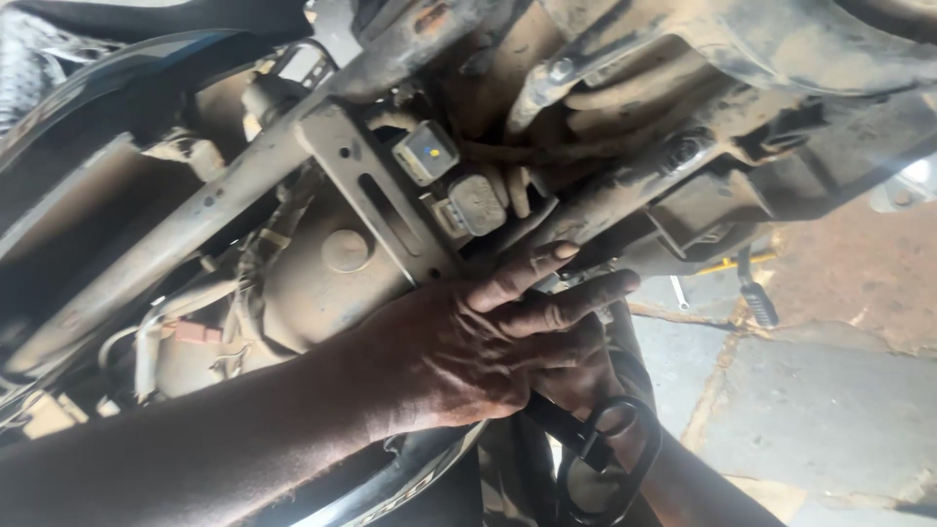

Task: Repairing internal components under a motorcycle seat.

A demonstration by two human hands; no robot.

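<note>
Dusty machine underside [605,117] fills the background; left hand [478,351], fingers [576,298] spread, presses a slotted bracket [376,190], hiding the right hand behind, grip unclear.

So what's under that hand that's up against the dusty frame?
Below the left hand a black tool with a ring end hangs, and the right hand sits behind it. The left hand's palm hides how the tool is gripped.
</note>
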